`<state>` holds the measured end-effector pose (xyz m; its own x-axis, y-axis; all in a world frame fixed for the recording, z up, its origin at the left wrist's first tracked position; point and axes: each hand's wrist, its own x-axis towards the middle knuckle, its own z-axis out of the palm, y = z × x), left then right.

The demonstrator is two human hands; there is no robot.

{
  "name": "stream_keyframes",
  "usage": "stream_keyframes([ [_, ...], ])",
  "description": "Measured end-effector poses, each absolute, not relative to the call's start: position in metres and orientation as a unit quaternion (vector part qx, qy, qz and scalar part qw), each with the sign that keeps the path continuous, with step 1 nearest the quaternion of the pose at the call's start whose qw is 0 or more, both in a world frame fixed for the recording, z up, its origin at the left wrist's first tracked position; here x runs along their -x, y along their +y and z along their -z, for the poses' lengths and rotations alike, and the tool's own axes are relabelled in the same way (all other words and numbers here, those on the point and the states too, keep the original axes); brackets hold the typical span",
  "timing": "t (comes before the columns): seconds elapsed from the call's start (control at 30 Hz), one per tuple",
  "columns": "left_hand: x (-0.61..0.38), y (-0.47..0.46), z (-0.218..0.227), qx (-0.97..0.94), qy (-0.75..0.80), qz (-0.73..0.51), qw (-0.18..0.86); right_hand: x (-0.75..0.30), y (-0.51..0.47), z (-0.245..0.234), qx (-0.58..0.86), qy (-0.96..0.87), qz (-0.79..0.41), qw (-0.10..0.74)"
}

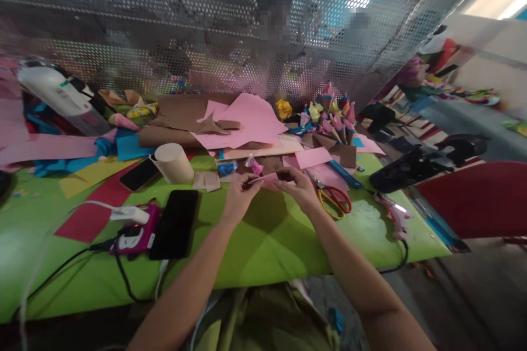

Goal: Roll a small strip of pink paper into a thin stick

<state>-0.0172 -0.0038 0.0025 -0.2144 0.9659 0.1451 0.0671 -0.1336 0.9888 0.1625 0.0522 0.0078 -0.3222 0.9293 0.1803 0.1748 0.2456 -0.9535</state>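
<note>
Between my two hands, just above the green table, is a small piece of pink paper (269, 180). My left hand (242, 193) pinches its left end, and my right hand (300, 189) grips the right end. Right behind the paper lie a small pink bundle (256, 166) and a blue one (227, 168). Scissors (335, 201) with red and yellow handles rest just right of my right hand, beside a blue cutter-like tool (345, 174). Small brown paper pieces (206, 181) lie to the left of my left hand.
Left on the green table (263, 252) are a black phone (174, 225), a magenta power strip (138, 230) and a cardboard roll (174, 163). A pink glue gun (397, 214) lies right. Pink sheets (247, 115) and paper cones (337, 115) line the back, before a perforated metal screen (206, 22).
</note>
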Motion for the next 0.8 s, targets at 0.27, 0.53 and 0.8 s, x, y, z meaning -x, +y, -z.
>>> stream_keyframes([
  [0.27,0.017,-0.009,-0.006,-0.602,0.528,-0.515,0.305,-0.163,0.047,-0.007,0.395,-0.687,-0.433,0.43],
  [0.53,0.015,-0.011,-0.012,-0.58,0.515,-0.517,0.362,-0.163,0.042,-0.01,0.391,-0.691,-0.424,0.435],
  [0.8,0.016,-0.011,-0.011,-0.564,0.513,-0.518,0.387,-0.162,0.039,-0.012,0.402,-0.699,-0.406,0.43],
])
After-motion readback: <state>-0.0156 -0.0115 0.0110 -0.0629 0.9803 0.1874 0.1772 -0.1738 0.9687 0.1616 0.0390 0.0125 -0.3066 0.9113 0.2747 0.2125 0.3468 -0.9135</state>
